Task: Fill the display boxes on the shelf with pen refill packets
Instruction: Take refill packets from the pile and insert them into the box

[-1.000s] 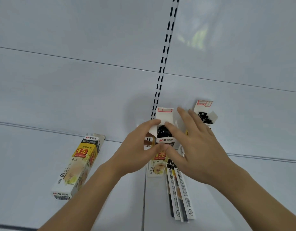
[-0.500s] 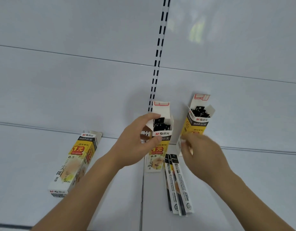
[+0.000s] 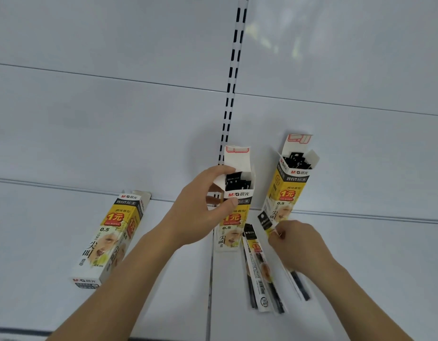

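The display boxes (image 3: 237, 215) are yellow and white with black bands, red price badges and black lettering; their raised flaps are white with red outlines. Loose refill packets (image 3: 258, 274) are white, black-tipped. The shelf (image 3: 40, 230) is pale grey-white

Both bare forearms rise from the bottom edge of the frame toward the centre. The left hand (image 3: 198, 212) sits just left of centre, wrist bent, with the thumb low and the fingers arched above it, curled around the upper part of an open box (image 3: 235, 200). The right hand (image 3: 299, 244), lower and to the right, has its fingers bunched, pinching a slim packet (image 3: 267, 221) at the fingertips.
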Available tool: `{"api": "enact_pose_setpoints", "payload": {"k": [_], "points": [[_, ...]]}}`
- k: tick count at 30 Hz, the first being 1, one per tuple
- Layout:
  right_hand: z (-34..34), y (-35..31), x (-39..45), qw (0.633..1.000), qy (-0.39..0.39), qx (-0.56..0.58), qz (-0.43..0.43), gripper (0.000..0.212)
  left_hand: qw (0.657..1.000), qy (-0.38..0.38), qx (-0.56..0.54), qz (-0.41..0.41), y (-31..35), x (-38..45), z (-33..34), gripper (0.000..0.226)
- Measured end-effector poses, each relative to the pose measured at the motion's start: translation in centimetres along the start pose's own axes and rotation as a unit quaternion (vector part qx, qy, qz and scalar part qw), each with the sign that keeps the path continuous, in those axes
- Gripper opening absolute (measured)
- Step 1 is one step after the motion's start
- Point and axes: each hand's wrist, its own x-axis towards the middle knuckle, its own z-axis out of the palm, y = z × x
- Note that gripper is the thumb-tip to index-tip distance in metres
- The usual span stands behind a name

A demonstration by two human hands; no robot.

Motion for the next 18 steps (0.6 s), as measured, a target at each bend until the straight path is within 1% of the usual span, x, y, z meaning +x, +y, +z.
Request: {"api": "enact_pose_setpoints", "payload": {"k": [2, 3, 4, 6, 7, 12, 15, 18], "points": [[-0.4, 0.0, 0.1, 0.996, 0.01, 0.091, 0.017, 0.031, 1.0, 0.001, 0.0, 0.002, 0.0, 0.0, 0.0, 0.05], [-0.3, -0.2, 0.1, 0.993, -0.006, 0.116, 0.025, 0.03, 1.0, 0.0, 0.001, 0.003, 0.0, 0.0, 0.1, 0.049], [0.2, -0.5, 0.1, 0.992, -0.033, 0.116, 0.029, 0.03, 1.0, 0.0, 0.004, 0.003, 0.0, 0.0, 0.1, 0.05], [1.5, -0.6, 0.1, 0.994, -0.084, 0.07, 0.024, 0.034, 1.0, 0.001, 0.003, 0.002, 0.1, 0.0, 0.2, 0.05], [1.8, -0.6, 0.1, 0.994, -0.098, 0.052, 0.019, 0.037, 1.0, 0.001, 0.0, 0.001, 0.1, 0.0, 0.2, 0.05], [1.8, -0.5, 1.0, 0.985, -0.152, 0.085, 0.017, 0.051, 1.0, 0.002, -0.002, -0.002, 0.2, -0.2, 0.1, 0.05], [2.0, -0.8, 1.2, 0.984, -0.164, 0.065, 0.014, 0.054, 1.0, 0.002, -0.001, -0.001, 0.3, -0.2, 0.1, 0.049], [1.9, -1.3, 1.1, 0.986, -0.161, 0.034, 0.002, 0.045, 1.0, 0.001, -0.003, -0.002, 0.3, -0.2, 0.2, 0.048]]}}
